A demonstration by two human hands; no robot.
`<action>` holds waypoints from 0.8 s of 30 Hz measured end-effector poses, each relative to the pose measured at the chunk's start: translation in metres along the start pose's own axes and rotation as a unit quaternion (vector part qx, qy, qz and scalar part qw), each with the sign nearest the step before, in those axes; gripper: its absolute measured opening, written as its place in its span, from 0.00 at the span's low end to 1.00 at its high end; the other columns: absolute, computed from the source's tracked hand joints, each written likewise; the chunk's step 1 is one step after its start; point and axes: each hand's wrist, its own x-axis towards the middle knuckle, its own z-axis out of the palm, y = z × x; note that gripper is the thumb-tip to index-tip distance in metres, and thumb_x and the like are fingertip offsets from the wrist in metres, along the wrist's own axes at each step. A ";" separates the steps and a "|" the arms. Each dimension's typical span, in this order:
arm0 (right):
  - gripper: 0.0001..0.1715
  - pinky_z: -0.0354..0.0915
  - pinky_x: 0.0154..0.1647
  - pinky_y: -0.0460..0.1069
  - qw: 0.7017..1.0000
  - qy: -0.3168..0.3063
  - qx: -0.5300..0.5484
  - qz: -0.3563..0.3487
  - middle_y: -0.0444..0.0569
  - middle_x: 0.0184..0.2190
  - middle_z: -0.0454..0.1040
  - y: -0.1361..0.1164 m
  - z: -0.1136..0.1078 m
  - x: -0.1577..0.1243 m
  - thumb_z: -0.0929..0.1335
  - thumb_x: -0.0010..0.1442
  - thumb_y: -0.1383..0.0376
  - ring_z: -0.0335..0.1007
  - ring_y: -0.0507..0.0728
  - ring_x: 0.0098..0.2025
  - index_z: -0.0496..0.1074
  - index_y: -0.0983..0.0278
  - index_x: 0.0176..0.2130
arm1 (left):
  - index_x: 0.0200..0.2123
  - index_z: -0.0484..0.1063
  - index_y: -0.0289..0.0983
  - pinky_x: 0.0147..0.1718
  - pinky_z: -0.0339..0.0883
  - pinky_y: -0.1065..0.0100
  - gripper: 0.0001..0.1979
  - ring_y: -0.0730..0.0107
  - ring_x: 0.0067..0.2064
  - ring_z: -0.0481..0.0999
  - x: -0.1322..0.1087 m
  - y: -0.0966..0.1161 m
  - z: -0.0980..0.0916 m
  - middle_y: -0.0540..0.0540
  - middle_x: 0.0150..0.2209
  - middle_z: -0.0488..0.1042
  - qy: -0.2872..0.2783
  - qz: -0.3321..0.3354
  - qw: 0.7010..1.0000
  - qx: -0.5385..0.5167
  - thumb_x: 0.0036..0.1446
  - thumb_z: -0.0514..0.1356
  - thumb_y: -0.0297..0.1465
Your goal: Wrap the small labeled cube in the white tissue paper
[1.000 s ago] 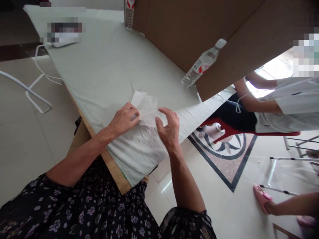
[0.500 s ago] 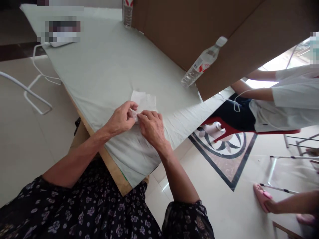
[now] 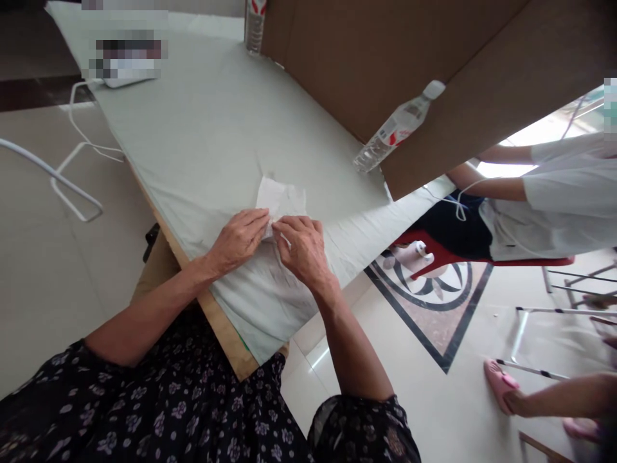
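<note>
A thin white piece of tissue paper (image 3: 282, 195) lies creased on the cloth-covered table close to my body. From the left, my left hand (image 3: 240, 238) rests with its fingers stretched out side by side, the tips on the near left edge of the tissue; its thumb is mostly hidden. My right hand (image 3: 303, 249) is closed at the near edge, its curled fingers and thumb pinching the paper beside the left fingertips. Part of the tissue is covered by both hands.
A clear bottle (image 3: 393, 128) leans by a large brown cardboard panel (image 3: 337, 71); another bottle (image 3: 254, 29) stands farther back. A white device (image 3: 130, 80) with a cable sits far left. A seated person's arm (image 3: 486, 186) is at right. The table's wooden edge (image 3: 226, 341) is near me.
My left hand has straightened its curved fingers and laid them onto the tissue. My right hand stays pinched at the near edge. The view has shifted slightly.
</note>
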 end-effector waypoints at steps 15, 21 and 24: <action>0.50 0.70 0.52 0.60 0.929 -0.023 0.146 0.340 0.58 0.45 0.82 0.047 0.003 -0.006 0.68 0.59 0.38 0.78 0.67 0.46 0.68 0.70 0.65 | 0.50 0.81 0.35 0.47 0.70 0.53 0.16 0.53 0.47 0.76 0.013 0.011 -0.006 0.40 0.54 0.82 -0.046 0.020 0.991 0.128 0.70 0.53 0.28; 0.50 0.70 0.51 0.58 0.921 -0.028 0.152 0.358 0.56 0.41 0.81 0.043 0.005 0.001 0.69 0.60 0.42 0.79 0.66 0.46 0.62 0.70 0.68 | 0.52 0.80 0.36 0.49 0.70 0.54 0.16 0.54 0.48 0.74 0.012 0.009 -0.008 0.40 0.56 0.81 -0.060 0.007 0.993 0.106 0.72 0.53 0.31; 0.50 0.69 0.51 0.59 0.917 -0.050 0.140 0.370 0.53 0.34 0.80 0.046 0.001 -0.002 0.67 0.61 0.40 0.78 0.67 0.43 0.63 0.70 0.68 | 0.52 0.80 0.36 0.50 0.70 0.54 0.16 0.54 0.48 0.75 0.012 0.008 -0.007 0.40 0.56 0.81 -0.067 0.001 0.993 0.093 0.72 0.54 0.32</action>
